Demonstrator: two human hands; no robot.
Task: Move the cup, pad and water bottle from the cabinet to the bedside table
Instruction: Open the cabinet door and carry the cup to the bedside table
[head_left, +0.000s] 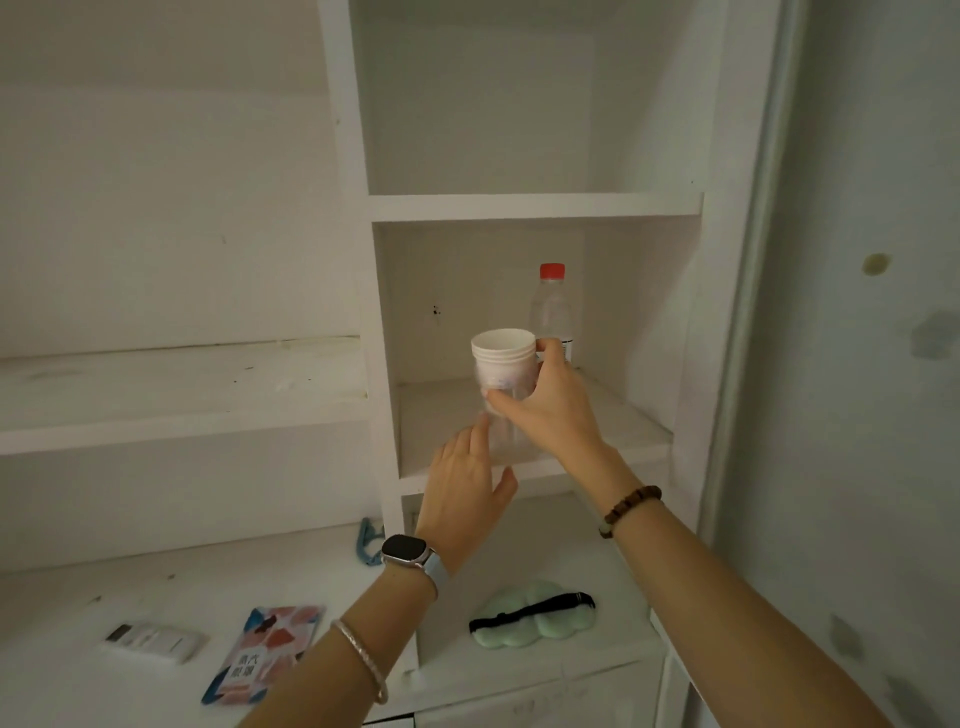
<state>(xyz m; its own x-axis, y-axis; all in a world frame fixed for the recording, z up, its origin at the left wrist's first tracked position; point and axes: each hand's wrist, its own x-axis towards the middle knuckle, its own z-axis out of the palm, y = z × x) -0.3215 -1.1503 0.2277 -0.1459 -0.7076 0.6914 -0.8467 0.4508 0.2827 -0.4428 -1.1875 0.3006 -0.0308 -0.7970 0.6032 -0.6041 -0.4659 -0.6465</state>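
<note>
1. Forearms come up from 5 and 6 o'clock of the head view. A smartwatch (402, 552) is on the left wrist and a bead bracelet (629, 510) on the right.
2. Left hand (466, 496) is raised at 7 o'clock of the paper cup (503, 364), back toward the camera. Its fingers are straight and loosely spread with the thumb out, and it holds nothing that I can make out.
3. Right hand (548, 410) reaches in from 4 o'clock and grips the paper cup, thumb across the lower wall and fingers curled round the far side.
4. The cup is upright in front of the middle compartment of the white cabinet (535, 208), seemingly off the shelf board. Several rims show, so it may be a nested stack. It is probably light, thin-walled and easy to crush, so a gentle hold round the wall suits it.
5. Water bottle (553, 312), clear with a red cap, stands at 1 o'clock of the cup, behind it in the same compartment. It is likely the heaviest item and smooth, so take it round the body.
6. Green cloud-shaped pad (524, 635) lies at 6 o'clock on the surface under the compartments, with a black strap (535, 613) across it. It looks soft and light, and an edge pinch should do.
</note>
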